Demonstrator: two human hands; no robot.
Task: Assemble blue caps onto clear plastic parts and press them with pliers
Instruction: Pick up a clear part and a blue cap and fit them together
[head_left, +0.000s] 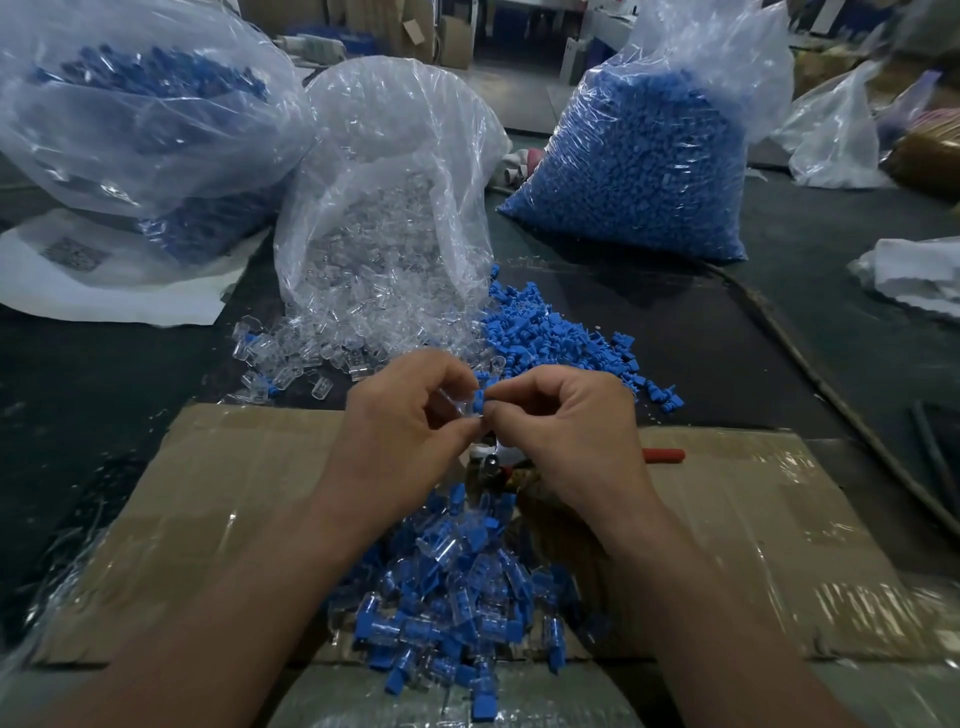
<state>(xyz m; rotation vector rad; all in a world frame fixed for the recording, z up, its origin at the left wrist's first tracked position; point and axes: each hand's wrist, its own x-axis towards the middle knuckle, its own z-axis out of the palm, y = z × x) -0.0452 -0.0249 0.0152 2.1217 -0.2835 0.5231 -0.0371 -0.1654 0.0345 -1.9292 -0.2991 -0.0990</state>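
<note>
Dark matting covers the work table (104, 374), crowded at the far edge by a bag of clear parts (384, 208) and a bag of blue caps (639, 166), both spilling loose heaps toward me.

At centre, my left hand (410, 415) pinches a clear plastic part (456, 411) between thumb and curled fingertips. My right hand (561, 421) pinches a blue cap (480, 400) and meets it nose to nose, just above the taped cardboard sheet (234, 493). Whether the cap is seated or only started, I cannot tell.

The pliers (665, 455) lie on the cardboard beneath my right hand, with one red handle showing. A finished pile (457, 587) sits between my forearms.

The risks, as I judge them: a cap entering crooked would jam or split the clear part once the pliers squeeze it. A slip of either pinch would drop the piece into the finished pile, where an unpressed one would be hard to spot. Reaching blind for the pliers could scatter that pile.
</note>
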